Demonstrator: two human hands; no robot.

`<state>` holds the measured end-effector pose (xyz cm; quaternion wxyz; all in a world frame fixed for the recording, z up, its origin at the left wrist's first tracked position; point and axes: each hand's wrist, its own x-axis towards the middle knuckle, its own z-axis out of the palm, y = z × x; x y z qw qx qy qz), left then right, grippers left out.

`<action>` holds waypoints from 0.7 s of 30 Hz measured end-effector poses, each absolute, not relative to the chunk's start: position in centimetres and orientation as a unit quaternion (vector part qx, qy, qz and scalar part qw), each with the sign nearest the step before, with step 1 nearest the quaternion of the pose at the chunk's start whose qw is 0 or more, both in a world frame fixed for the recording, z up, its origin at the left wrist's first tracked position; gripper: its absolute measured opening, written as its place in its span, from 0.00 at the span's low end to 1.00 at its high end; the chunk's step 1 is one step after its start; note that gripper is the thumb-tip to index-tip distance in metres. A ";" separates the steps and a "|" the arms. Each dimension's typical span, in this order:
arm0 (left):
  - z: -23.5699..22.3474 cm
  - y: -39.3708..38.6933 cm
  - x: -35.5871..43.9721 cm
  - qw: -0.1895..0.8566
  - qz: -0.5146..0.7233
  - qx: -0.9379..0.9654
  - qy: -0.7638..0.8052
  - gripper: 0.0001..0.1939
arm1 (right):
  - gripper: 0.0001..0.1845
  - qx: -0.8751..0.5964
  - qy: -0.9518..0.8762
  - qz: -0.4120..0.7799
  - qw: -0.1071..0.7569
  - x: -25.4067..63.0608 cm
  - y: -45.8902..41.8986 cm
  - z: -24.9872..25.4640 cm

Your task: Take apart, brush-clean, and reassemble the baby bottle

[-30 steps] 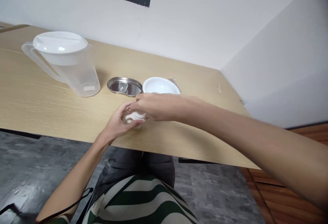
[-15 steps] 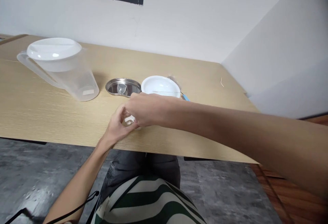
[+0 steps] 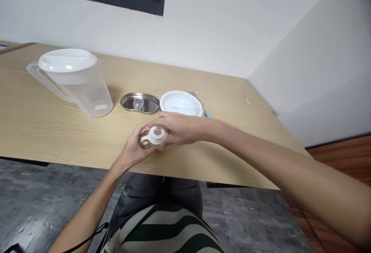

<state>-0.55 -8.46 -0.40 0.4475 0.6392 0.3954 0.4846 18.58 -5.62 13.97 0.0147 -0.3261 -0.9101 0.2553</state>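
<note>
Bottle sits between both hands near the front edge of the table, just ahead of the person's lap. Small thing, white cap with a clear dome on top and a side tab; body below looks clear with a brownish tint, mostly hidden by fingers, contents not readable. Left hand wraps the body from the near side, fingers curled snug around it, likely to keep it from turning or sliding. Right hand comes in from the far right, arm crossing the table edge, fingertips narrow and pinched against the cap's right side, thumb on the near side; looks like a twist or press grip, judging by the split of one hand on body, one on cap. Bottle appears upright, base on or just above the wood; can't tell which. Behind the hands, apart from them: a shallow steel dish with a small clear cup lying in it, nothing else in it visible. Just right of it, almost touching, a white plate, with a thin stick-like item lying across it and a blue tip poking out past its right rim. Further left, well apart, a clear plastic jug with white lid on, handle toward the left; looks empty. A toothpick-like sliver lies near the far right corner.
</note>
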 end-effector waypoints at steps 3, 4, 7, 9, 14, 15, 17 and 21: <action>0.6 -8.8 -0.7 0.481 0.455 0.624 0.414 0.43 | 0.21 -0.314 -0.887 0.331 0.079 19.5 -5.4 12.2; 1.1 -8.9 -0.8 0.509 0.444 0.609 0.416 0.44 | 0.20 -0.339 -0.857 0.372 0.106 19.7 -5.4 11.5; 2.4 -9.4 -0.9 0.579 0.421 0.554 0.425 0.45 | 0.25 -0.384 -0.720 0.544 0.195 20.2 -5.9 9.6; 3.0 -9.6 -0.9 0.599 0.417 0.527 0.435 0.46 | 0.27 -0.380 -0.647 0.615 0.241 20.3 -6.5 8.4; 3.7 -9.8 -0.6 0.601 0.414 0.512 0.454 0.46 | 0.39 -0.390 -0.591 0.628 0.323 20.2 -7.4 6.2; 3.8 -9.9 -0.5 0.596 0.410 0.516 0.460 0.46 | 0.40 -0.394 -0.579 0.630 0.336 20.3 -7.4 6.0; 4.1 -9.9 -0.4 0.580 0.404 0.526 0.472 0.47 | 0.39 -0.400 -0.559 0.637 0.349 20.6 -7.4 5.9; 4.2 -9.9 -0.2 0.574 0.398 0.534 0.476 0.46 | 0.35 -0.388 -0.553 0.646 0.356 21.4 -7.4 6.0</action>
